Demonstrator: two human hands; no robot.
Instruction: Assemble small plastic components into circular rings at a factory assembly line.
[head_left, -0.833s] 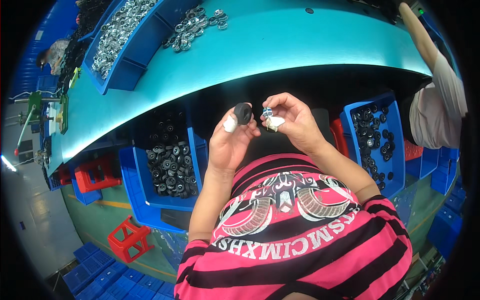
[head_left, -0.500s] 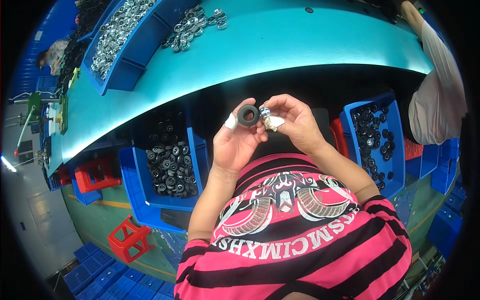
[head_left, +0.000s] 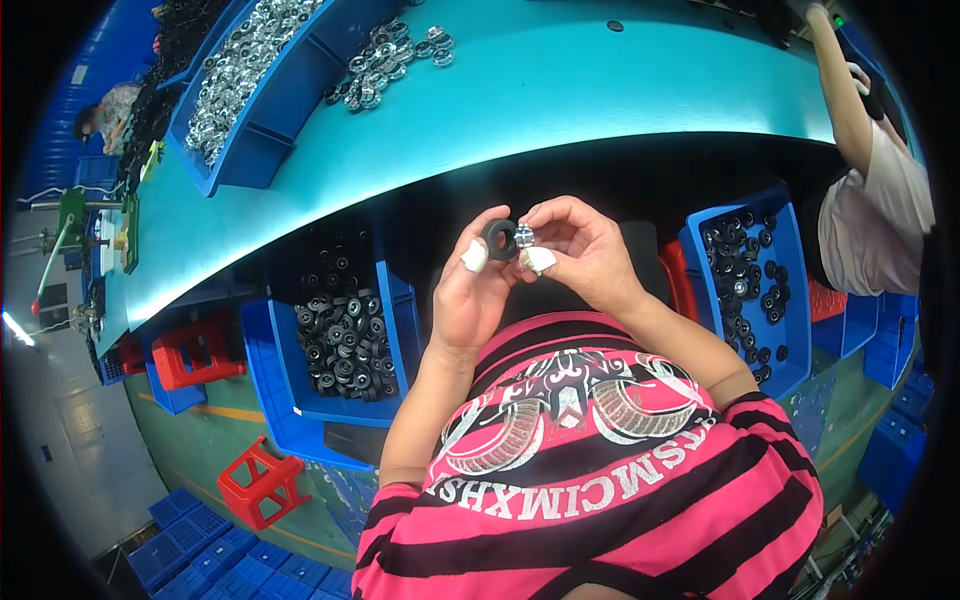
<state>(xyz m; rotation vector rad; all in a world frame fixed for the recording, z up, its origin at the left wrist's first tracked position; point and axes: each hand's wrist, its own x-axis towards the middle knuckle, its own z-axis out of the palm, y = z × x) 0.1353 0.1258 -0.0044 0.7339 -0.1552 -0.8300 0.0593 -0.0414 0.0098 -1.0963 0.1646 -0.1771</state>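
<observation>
Between thumb and fingers, my left hand [head_left: 470, 290] grips a black rubber ring [head_left: 499, 239], seen with its hole turned partly sideways. My right hand [head_left: 590, 255] pinches a small shiny metal wheel hub [head_left: 524, 236] right beside the ring's opening; whether the two touch I cannot tell. Both thumbs wear white wraps. The hands meet just past the near edge of the teal table [head_left: 500, 95]. Loose silver hubs [head_left: 385, 60] lie in a pile on the table, at the far left.
A blue bin [head_left: 270, 130] of silver hubs stands on the table. Blue crates of black wheels sit at left [head_left: 345, 345] and right [head_left: 750, 300]. Red stools [head_left: 262, 483] stand on the floor at left. A co-worker's arm [head_left: 848, 105] reaches over the table at right.
The rubber ring has turned more edge-on and sits closer to the metal hub. My left hand has shifted slightly right. The co-worker's arm at right has moved.
</observation>
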